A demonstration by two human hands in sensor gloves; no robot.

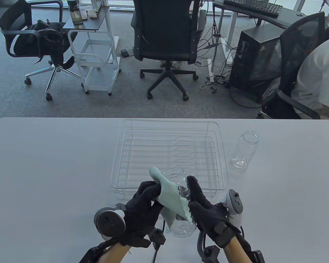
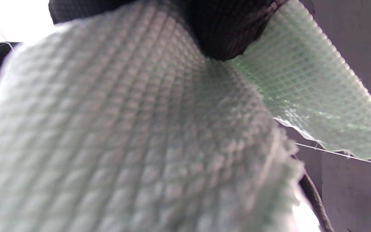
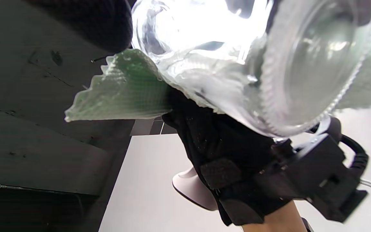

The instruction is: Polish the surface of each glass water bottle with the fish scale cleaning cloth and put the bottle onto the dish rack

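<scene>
A clear glass bottle (image 1: 181, 227) is held tilted above the table's front edge, mouth toward the rack. My right hand (image 1: 201, 202) grips its right side. A pale green fish scale cloth (image 1: 168, 196) drapes over the bottle, and my left hand (image 1: 146, 197) holds the cloth against the glass. The cloth (image 2: 124, 135) fills the left wrist view, with a fingertip (image 2: 224, 29) on it. In the right wrist view the bottle (image 3: 269, 64) looms close, with the cloth (image 3: 124, 93) hanging at its side. A second glass bottle (image 1: 244, 149) stands upright to the right of the white wire dish rack (image 1: 170, 153).
The dish rack holds nothing and sits mid-table just beyond my hands. Past the table's far edge are office chairs (image 1: 167, 41), a white cart (image 1: 98, 60) and a seated person (image 1: 318, 79) at the right.
</scene>
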